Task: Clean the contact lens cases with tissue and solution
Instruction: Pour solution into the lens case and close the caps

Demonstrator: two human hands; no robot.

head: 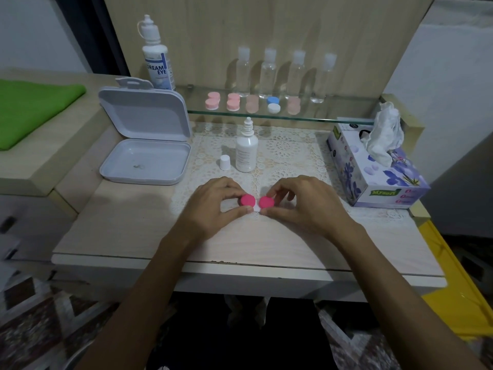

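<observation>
A contact lens case with a white body and two bright pink caps sits low over the lace mat near the table's middle. My left hand pinches its left pink cap. My right hand pinches the right pink cap. A small white solution bottle stands uncapped just behind, with its white cap beside it on the left. A purple tissue box with a tissue sticking up stands at the right.
An open grey plastic box lies at the left. A glass shelf at the back carries several pink and blue-white lens cases and clear bottles. A large solution bottle stands behind the grey box. A green cloth lies far left.
</observation>
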